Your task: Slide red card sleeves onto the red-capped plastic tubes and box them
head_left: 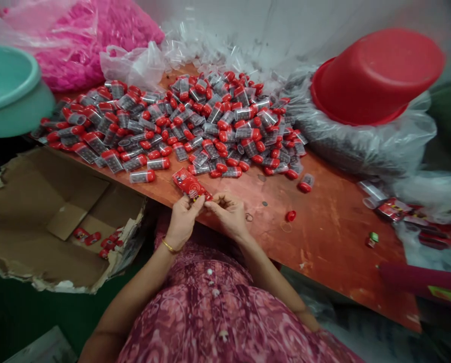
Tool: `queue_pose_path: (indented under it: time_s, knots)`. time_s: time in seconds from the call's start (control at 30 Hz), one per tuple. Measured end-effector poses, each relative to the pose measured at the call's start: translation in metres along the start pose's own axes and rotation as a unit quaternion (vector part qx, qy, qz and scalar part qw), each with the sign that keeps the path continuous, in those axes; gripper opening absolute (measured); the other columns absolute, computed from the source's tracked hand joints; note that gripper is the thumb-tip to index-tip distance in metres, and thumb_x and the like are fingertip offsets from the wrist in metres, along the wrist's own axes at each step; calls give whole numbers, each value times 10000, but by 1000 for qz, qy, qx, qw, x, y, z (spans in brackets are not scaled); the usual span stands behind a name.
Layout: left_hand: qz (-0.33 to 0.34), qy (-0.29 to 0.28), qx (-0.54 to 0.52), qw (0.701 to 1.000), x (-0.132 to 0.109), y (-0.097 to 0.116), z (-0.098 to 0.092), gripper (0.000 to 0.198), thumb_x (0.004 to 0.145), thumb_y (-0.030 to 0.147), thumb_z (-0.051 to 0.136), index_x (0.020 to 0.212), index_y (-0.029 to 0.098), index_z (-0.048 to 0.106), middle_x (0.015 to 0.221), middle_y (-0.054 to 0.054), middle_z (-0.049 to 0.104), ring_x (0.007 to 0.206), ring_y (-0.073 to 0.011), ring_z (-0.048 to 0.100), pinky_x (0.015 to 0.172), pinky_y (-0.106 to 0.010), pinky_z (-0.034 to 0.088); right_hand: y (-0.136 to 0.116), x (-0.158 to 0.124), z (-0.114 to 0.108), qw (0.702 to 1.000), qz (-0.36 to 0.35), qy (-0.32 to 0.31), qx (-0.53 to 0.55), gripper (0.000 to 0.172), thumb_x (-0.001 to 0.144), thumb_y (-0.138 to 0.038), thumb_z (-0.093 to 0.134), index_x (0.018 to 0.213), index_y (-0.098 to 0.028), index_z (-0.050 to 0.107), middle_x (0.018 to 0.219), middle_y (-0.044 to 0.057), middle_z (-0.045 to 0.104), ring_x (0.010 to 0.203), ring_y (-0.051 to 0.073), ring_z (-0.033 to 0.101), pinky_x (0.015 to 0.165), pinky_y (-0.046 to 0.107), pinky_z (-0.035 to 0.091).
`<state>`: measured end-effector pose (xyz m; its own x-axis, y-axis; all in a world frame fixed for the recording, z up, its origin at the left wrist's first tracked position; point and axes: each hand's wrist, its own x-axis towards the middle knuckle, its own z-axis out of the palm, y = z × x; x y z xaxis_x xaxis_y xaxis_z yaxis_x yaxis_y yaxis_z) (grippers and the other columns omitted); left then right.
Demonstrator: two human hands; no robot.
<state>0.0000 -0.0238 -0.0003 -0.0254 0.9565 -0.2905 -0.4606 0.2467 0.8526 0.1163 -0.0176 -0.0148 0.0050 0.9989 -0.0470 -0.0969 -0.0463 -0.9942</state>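
The left hand [183, 219] has its grip pinched closed on the near end of the red packet [187, 180]; the right hand [228, 214] pinches its corner, apparently steadying it over the desk [323, 227] edge. Beyond, red-capped tubes [244, 133] lie heaped, seemingly for easy reach; an upturned red tub [361, 75] tops a bag [353, 146].

Gold bangle [169, 246]; pink-maroon patterned garment [187, 317], pale buttons [215, 292].

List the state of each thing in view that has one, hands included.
Red packet: held; whether sealed, unclear
Left hand: closed on red packet
Right hand: pinching red packet's near end
Red-capped tubes: heaped, mostly lying
Cardboard box: open, red items inside
Teal tub: upright, open-topped
Red bucket: upside down on clear bag
Pink-filled bag: bulging
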Motion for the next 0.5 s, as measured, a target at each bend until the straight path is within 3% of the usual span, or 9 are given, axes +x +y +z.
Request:
queue_pose_path:
  time_s: [0.13,0.17,0.23,0.3,0.43,0.5]
  knots:
    - [71,70,44,994,7,21,-41,349,611,395,774,830,146,666,758,-6,686,687,-106,622,728,-237,499,2,30,-21,981,-70,3,-181,257,764,-428,584,797,-178,628,661,15,644,570,140,583,557,257,473]
    - [90,94,61,990,8,25,-53,345,607,389,777,827,147,667,770,-6,688,705,-106,622,742,-232,494,2,40,-29,962,-85,27,-259,280,805,-411,533,899,-170,639,720,41,664,622,161,602,595,277,476]
    - [112,129,95,981,8,31,-74,349,600,396,779,816,145,668,787,-9,688,721,-107,615,743,-223,482,0,59,-42,896,-57,81,-433,358,848,-363,485,1107,-146,605,759,93,682,685,217,628,653,335,470]
    - [115,144,125,975,6,32,-91,372,604,422,766,826,141,666,817,-21,690,732,-115,609,745,-230,475,-2,71,-47,829,-8,79,-554,412,880,-351,442,1204,-126,560,801,151,693,724,264,645,672,372,460]
    - [117,187,190,957,4,28,-126,443,658,500,684,899,131,644,884,-57,690,775,-144,613,758,-257,470,-10,68,-44,744,28,43,-666,447,903,-441,381,1176,-140,567,851,179,692,765,286,652,678,376,449]
    - [96,245,276,924,3,29,-154,447,727,525,583,915,122,625,876,-74,688,772,-162,617,721,-264,472,-15,56,-45,719,51,23,-693,452,902,-474,361,1153,-158,564,903,174,682,797,286,645,663,361,443]
